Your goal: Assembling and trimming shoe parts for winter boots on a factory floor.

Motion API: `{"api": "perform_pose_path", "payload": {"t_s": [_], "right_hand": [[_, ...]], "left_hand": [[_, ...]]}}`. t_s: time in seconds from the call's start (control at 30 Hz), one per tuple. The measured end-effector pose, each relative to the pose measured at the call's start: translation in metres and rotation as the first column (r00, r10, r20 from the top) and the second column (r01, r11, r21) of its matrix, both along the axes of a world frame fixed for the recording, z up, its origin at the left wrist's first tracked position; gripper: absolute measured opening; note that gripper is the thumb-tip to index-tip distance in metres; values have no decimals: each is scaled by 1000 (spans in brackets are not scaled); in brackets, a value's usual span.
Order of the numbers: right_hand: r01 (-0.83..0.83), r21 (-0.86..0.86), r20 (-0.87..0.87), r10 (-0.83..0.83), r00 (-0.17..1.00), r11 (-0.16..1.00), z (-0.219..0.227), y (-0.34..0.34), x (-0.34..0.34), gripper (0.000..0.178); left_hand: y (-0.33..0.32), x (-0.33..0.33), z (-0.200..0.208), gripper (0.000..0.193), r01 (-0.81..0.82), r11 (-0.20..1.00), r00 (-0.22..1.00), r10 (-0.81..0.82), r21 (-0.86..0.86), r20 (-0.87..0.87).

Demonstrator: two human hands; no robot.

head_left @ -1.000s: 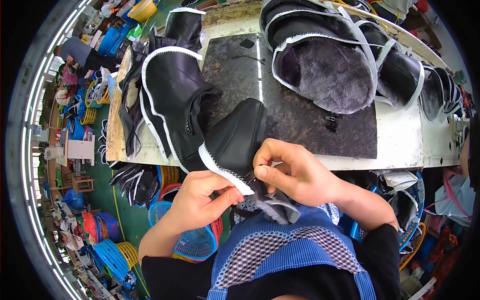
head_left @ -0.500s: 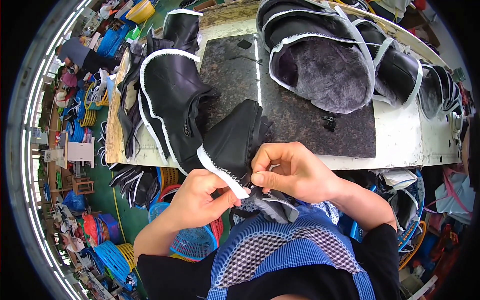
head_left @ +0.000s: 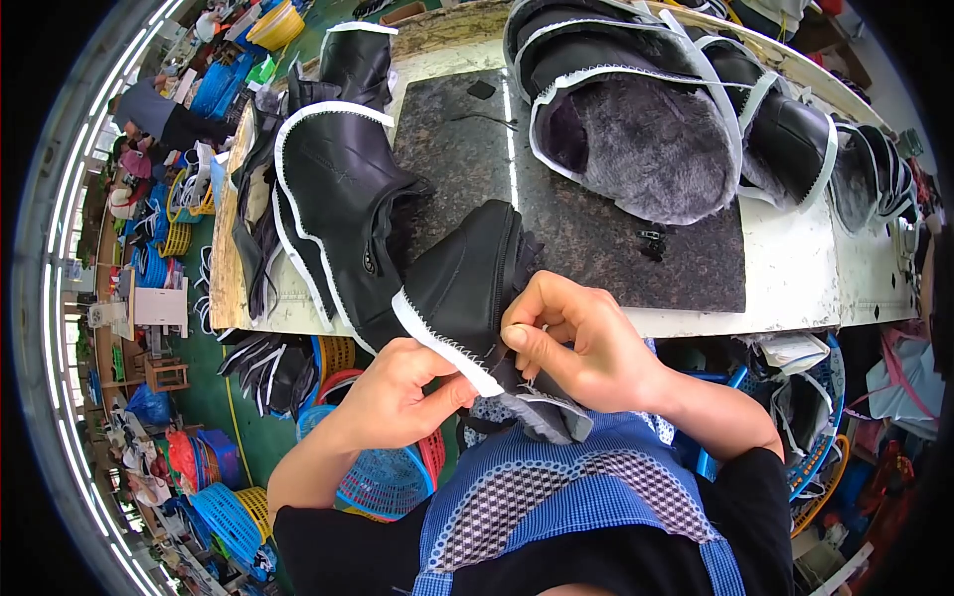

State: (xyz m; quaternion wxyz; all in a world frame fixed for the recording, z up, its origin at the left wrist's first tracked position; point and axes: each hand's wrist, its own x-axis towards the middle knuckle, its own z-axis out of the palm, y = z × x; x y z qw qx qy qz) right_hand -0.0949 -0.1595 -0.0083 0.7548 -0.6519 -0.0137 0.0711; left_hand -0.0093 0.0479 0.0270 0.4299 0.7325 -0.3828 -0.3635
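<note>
A black boot upper with a white stitched edge hangs over the near edge of the table, between my hands. My left hand is closed on its white edging, thumb on top. A black zipper runs down the upper's right side. Beside the zipper's lower part, my right hand is closed in a pinch; what its fingertips hold is too small to make out. Grey lining shows below the hands, against the apron. On the dark stone slab lies a small black zipper slider.
More black boot uppers lie on the table's left side. Several fur-lined ones are stacked at the back right. Blue basket and blue-rimmed basket stand below the table. A person bends at the far left.
My right hand has moved slightly up along the zipper side, its thumb and finger still pinched. The left hand and the boot upper have barely shifted.
</note>
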Motion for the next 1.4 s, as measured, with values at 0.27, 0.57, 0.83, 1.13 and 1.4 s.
{"api": "perform_pose_path", "payload": {"t_s": [0.27,0.57,0.83,1.13,1.4], "right_hand": [[56,76,17,-58,998,996,-8,13,-4,10],[532,-538,640,-94,762,654,-19,-2,9,15],[623,-488,515,-375,771,611,-25,-42,9,35],[491,-159,246,-447,860,857,5,-48,-49,68],[485,-808,379,-335,863,336,47,-141,-25,48]], "left_hand": [[-1,-13,-2,8,-140,990,988,138,-34,-74],[-12,-29,-39,13,-265,951,931,210,-158,-299],[-32,-41,-36,23,-229,896,946,298,-381,132],[-84,-65,-29,43,369,904,822,-209,-216,530],[-103,5,12,19,216,648,967,-248,-730,66]]}}
